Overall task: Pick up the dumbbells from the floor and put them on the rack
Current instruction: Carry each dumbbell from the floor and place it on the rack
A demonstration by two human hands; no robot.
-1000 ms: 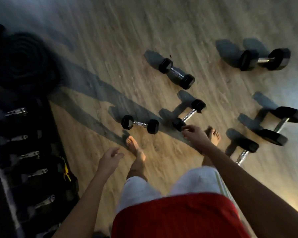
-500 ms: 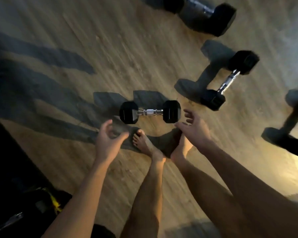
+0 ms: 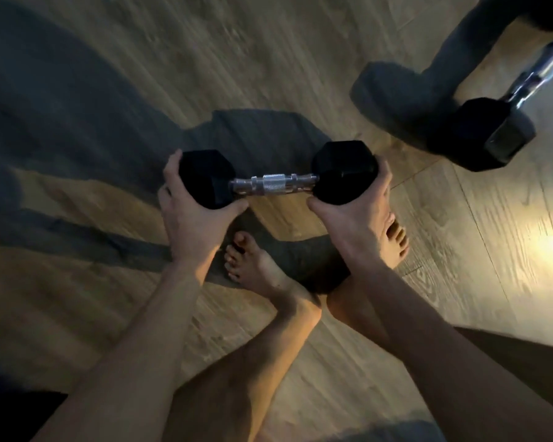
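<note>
Dumbbells in view: two. Both hands are on the small dumbbell (image 3: 273, 183), centre frame, handle running left-right, just beyond two bare feet (image 3: 253, 266). Its left head is gripped by the left hand (image 3: 189, 218), its right head by the right hand (image 3: 358, 218), fingers curled round the ends. Can't tell if it's off the floor (image 3: 141, 59). The bigger dumbbell (image 3: 492, 132) lies far right, partly cropped, untouched.

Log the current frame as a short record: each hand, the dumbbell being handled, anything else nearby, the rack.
left hand: grips left head of the hex dumbbell
right hand: grips its right head
handle: chrome, bare between the hands
lifted: cannot tell
second dumbbell: larger, on wood floor, upper right, partly cropped
rack: not in view
</note>
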